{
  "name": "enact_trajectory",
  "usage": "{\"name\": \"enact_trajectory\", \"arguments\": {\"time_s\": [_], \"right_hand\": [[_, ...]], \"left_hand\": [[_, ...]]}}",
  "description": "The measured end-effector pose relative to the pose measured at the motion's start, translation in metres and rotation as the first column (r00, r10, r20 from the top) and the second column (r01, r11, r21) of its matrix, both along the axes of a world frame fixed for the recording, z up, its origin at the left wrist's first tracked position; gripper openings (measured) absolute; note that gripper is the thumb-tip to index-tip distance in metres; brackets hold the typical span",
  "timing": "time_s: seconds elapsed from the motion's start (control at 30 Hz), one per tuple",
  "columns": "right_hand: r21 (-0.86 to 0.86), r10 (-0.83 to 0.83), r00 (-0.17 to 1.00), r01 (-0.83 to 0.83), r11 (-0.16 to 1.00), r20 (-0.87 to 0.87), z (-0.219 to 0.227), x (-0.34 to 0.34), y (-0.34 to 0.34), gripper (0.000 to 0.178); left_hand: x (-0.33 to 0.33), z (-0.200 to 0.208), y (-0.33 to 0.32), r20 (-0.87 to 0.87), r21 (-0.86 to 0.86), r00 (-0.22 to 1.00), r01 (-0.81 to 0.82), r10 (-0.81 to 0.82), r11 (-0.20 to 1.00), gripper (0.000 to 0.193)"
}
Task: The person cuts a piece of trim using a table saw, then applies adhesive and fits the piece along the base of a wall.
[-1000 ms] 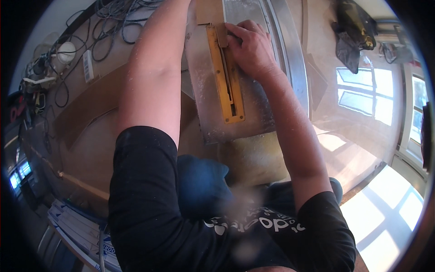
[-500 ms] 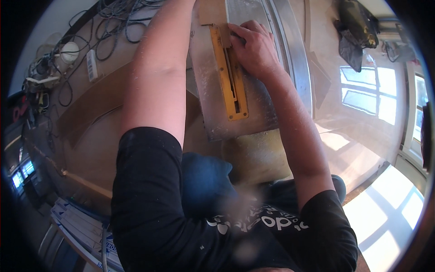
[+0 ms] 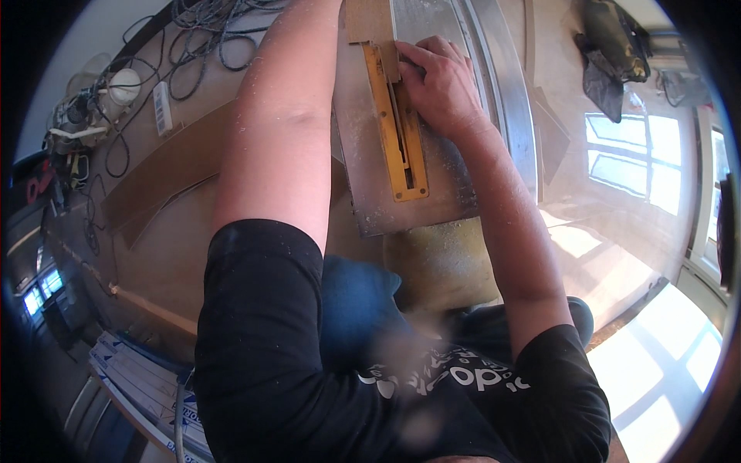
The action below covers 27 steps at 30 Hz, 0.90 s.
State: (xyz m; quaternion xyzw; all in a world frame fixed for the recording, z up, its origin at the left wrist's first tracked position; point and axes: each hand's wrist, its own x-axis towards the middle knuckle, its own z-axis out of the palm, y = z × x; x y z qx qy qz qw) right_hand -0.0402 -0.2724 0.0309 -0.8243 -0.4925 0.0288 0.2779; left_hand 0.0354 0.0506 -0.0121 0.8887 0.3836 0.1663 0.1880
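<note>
A table saw's grey metal top [image 3: 448,185] lies in front of me, dusted with sawdust, with a yellow slotted insert [image 3: 417,170] set into it. A brown board [image 3: 370,21] covers the far end of the insert, and a narrow strip of it reaches nearer along the right of the slot. My right hand [image 3: 444,85] is closed at the strip's right edge, forefinger and thumb against it, other fingers curled. My left forearm [image 3: 282,116] stretches forward along the left of the saw. Its hand lies beyond the upper edge, out of sight.
A metal rail [image 3: 509,100] runs along the saw's right side. Thin brown offcuts [image 3: 166,174] lie on the floor to the left, near tangled cables [image 3: 208,38]. A dark bag [image 3: 610,46] sits at the far right. A yellowish block [image 3: 440,262] is below the saw's near edge.
The saw and both arms appear slightly farther right in the picture. My right hand keeps its place at the board's edge, and the board barely shifts against the insert.
</note>
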Motion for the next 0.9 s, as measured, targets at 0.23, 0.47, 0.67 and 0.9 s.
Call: {"name": "enact_trajectory", "arguments": {"time_s": [0.23,0.47,0.67,0.9], "right_hand": [[0.001,-0.009,1.0,0.009,1.0,-0.015,-0.002,-0.002,-0.007,0.035],[-0.013,-0.018,1.0,0.018,1.0,-0.007,-0.002,-0.006,-0.014,0.035],[0.025,-0.005,1.0,0.005,1.0,-0.005,0.005,-0.014,-0.014,0.034],[0.028,-0.015,1.0,0.015,1.0,-0.014,-0.003,-0.015,-0.024,0.033]], "left_hand": [[-0.009,0.01,-0.014,-0.108,0.042,0.99,0.098,-0.093,0.994,0.044],[-0.016,0.017,-0.028,-0.073,-0.026,0.996,0.042,-0.043,0.999,0.041],[-0.021,0.02,-0.02,-0.105,0.101,0.994,0.044,-0.034,0.994,0.038],[-0.032,0.03,-0.045,-0.1,-0.081,0.993,0.061,-0.069,0.995,0.04]]}}
